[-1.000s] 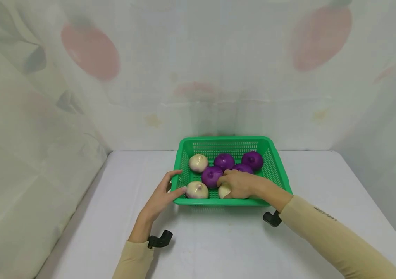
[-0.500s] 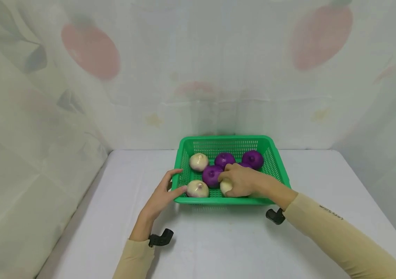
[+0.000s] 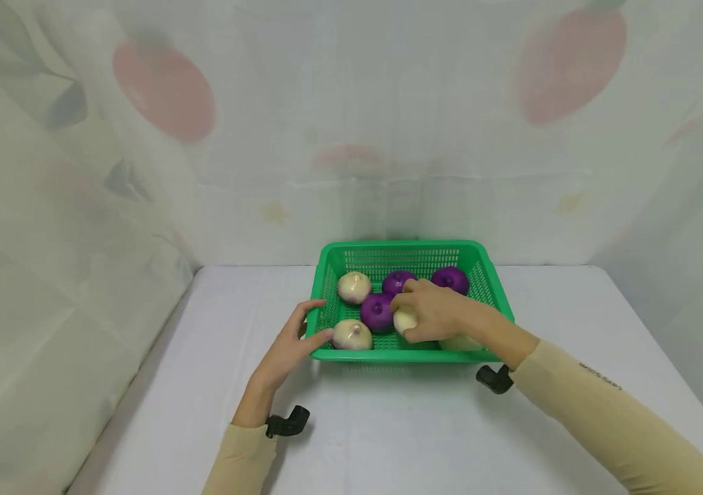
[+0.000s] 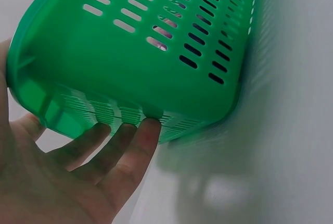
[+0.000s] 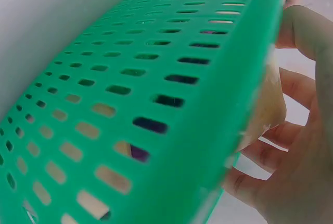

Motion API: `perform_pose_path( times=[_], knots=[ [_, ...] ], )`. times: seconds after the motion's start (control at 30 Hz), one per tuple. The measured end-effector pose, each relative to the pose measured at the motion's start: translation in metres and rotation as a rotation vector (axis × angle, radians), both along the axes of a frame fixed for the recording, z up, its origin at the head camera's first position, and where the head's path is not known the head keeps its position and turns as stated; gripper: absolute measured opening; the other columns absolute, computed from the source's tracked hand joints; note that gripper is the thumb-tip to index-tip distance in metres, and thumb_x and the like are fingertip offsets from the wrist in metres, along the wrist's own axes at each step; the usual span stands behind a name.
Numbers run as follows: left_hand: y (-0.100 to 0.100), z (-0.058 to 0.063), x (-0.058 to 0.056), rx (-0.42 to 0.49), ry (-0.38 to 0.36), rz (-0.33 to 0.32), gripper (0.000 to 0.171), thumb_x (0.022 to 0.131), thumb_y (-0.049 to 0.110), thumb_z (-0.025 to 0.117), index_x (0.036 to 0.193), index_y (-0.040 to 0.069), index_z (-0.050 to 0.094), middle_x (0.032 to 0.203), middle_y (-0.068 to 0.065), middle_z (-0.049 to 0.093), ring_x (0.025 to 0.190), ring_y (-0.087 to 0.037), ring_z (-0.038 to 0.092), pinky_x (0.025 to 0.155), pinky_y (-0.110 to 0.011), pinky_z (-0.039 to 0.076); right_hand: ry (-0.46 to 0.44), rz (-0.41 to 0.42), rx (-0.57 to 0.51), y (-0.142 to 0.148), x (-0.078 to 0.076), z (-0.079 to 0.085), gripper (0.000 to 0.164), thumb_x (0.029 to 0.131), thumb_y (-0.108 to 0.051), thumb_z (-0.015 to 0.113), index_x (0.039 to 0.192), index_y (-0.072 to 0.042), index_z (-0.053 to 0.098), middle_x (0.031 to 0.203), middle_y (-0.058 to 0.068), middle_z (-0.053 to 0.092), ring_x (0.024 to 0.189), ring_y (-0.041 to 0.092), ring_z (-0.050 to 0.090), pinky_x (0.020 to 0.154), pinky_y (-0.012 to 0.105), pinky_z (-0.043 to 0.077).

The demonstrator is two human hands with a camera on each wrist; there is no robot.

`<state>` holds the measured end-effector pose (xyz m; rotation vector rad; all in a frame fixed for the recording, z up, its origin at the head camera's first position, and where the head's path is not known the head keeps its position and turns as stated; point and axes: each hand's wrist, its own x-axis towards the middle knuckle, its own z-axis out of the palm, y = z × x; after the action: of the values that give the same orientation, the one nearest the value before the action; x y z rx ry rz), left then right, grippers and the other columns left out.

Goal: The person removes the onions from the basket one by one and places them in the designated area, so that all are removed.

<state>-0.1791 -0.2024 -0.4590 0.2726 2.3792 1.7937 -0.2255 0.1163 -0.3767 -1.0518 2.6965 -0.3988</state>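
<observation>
A green plastic basket (image 3: 388,356) holds several purple and white onions. My left hand (image 3: 286,350) grips the basket's left side near the front corner; in the left wrist view its fingers (image 4: 125,153) lie against the outer wall. Inside the basket, my right hand (image 3: 435,311) holds a white onion (image 3: 405,319), its fingers curled round it. The right wrist view shows this onion (image 5: 268,104) just past the rim, partly covered by the fingers. Beside the held onion sits a purple onion (image 3: 377,313). Another white onion (image 3: 459,342) shows partly beneath the right wrist.
White onions lie at the basket's front left (image 3: 352,335) and back left (image 3: 354,287). Purple onions sit at the back middle (image 3: 396,282) and back right (image 3: 450,278). The basket stands on a white-covered table (image 3: 388,426), close to a pale curtain (image 3: 401,137).
My right hand has moved slightly back and right with the white onion, away from the front rim. More of another white onion shows under the wrist. The left hand stays on the basket.
</observation>
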Motion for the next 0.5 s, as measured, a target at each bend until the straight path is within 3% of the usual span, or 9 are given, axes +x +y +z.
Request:
perform_pose_path(
  times=[0.33, 0.5],
  knots=[
    [0.000, -0.002, -0.001, -0.016, 0.000, 0.012, 0.066, 0.093, 0.043, 0.074, 0.149, 0.032, 0.041, 0.162, 0.002, 0.026, 0.149, -0.046, 0.020, 0.111, -0.071, 0.026, 0.109, 0.032, 0.020, 0.003, 0.012, 0.018, 0.046, 0.082, -0.034, 0.071, 0.125, -0.021, 0.068, 0.114, 0.000, 0.054, 0.098, 0.021, 0.049, 0.065, 0.031, 0.046],
    [-0.001, -0.004, -0.002, -0.010, 0.009, 0.007, 0.064, 0.095, 0.040, 0.073, 0.150, 0.030, 0.041, 0.164, -0.001, 0.025, 0.150, -0.047, 0.018, 0.112, -0.071, 0.024, 0.122, 0.035, 0.025, 0.004, 0.016, 0.030, 0.046, 0.082, -0.034, 0.071, 0.126, -0.021, 0.068, 0.116, 0.001, 0.055, 0.101, 0.023, 0.050, 0.069, 0.033, 0.047]
  ],
)
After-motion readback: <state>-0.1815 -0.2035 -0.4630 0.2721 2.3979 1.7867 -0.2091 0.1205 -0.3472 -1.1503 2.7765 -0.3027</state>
